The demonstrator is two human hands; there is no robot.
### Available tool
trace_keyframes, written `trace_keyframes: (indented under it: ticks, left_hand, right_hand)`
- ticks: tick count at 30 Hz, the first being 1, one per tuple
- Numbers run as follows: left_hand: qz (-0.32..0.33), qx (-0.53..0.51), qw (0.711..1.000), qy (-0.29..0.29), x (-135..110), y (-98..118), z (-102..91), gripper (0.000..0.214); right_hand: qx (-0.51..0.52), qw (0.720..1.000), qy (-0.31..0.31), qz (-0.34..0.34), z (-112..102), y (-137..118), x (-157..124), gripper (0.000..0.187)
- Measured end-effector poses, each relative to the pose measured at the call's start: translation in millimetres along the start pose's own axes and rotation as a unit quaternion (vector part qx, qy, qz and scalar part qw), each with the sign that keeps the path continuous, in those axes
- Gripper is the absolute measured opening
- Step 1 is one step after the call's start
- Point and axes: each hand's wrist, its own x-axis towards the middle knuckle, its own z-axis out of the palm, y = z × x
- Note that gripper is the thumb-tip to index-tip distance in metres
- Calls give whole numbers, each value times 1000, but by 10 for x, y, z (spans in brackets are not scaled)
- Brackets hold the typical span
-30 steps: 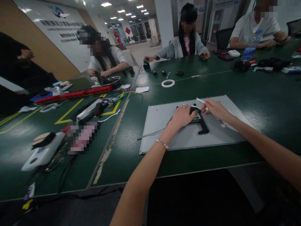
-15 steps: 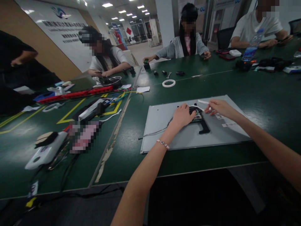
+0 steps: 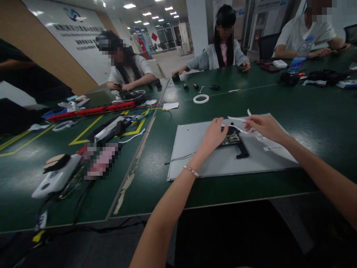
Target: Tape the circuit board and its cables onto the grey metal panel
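Observation:
A large flat grey panel (image 3: pixel 195 134) lies on the green table. On it sits a black bracket (image 3: pixel 243 150) with a circuit board (image 3: pixel 232 139) in it. My right hand (image 3: pixel 263 127) is closed in a pinch on a thin white strip (image 3: pixel 239 128), whose loose ends curl out above and left of the fingers. Over the left side of the board, my left hand (image 3: pixel 214 134) has its fingers closed at the strip's other end; its fingertips are partly hidden. A thin grey cable (image 3: pixel 181 158) runs from under my left hand across the panel.
Beyond the panel lie a white tape roll (image 3: pixel 201 98) and a small wrench (image 3: pixel 201 89). To the left are a pink phone-like object (image 3: pixel 103 160), a white device (image 3: pixel 57 178) and a red power strip (image 3: pixel 97 109). A bottle (image 3: pixel 299 56) stands far right. Several people sit around the table.
My left hand has lifted from lying flatter on the board, drawing its fingers together at the strip. More of the white strip shows around my right hand, one end now pointing up.

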Motion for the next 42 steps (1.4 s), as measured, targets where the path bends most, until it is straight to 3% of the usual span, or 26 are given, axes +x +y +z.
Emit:
trace_keyframes:
  ticks: [2,4,7,10,13,16,20,31,39,42]
  left_hand:
    - [-28,-71,996,37,52,-31,-68,29]
    - [-80,-153,985,30,98,-72,-143,31]
    - [-158,-253,954,-36,125,-129,-247,41]
    - [-202,-287,930,-106,104,-145,-336,45]
    - [-198,-307,917,-159,69,-133,-428,45]
    - [-152,-336,903,-222,43,-154,-528,35]
    - [-105,-354,885,-282,27,-244,-640,24]
    - [-81,-318,920,-216,-152,-420,-699,20]
    - [-71,-216,968,-103,-192,-635,-628,17]
    - [-61,-149,982,-98,-185,-725,-602,15]
  right_hand:
    - [-38,997,22,-64,23,-56,-10,34]
    - [-97,986,35,-134,46,-98,-23,30]
    - [-151,965,31,-211,93,-149,-52,27]
    - [-150,963,16,-225,161,-221,-95,27]
    - [-151,968,-6,-200,227,-316,-146,28]
    - [-158,970,-21,-185,264,-386,-182,29]
    - [-156,964,-28,-214,294,-402,-196,29]
    - [-187,925,-22,-329,461,-503,-164,30]
    - [-251,914,-38,-316,791,-779,9,24]
    - [-270,916,-57,-292,941,-839,71,20]
